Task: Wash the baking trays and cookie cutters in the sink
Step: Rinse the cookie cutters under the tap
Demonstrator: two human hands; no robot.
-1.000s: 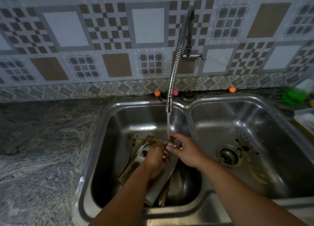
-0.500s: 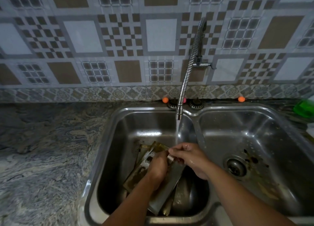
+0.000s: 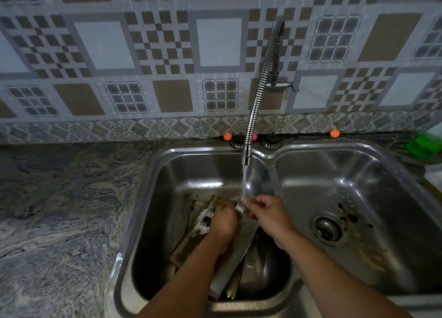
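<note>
Two forearms enter from the lower edge of the view, both bare from that edge to the wrist; no sleeve, cuff or glove shows on either. The left hand (image 3: 223,222) carries no ring, band or watch on the parts that show. The right hand (image 3: 271,218) is likewise unadorned at knuckles and wrist. Fingernails cannot be made out in the dim light. Nothing above the forearms is in view.
</note>
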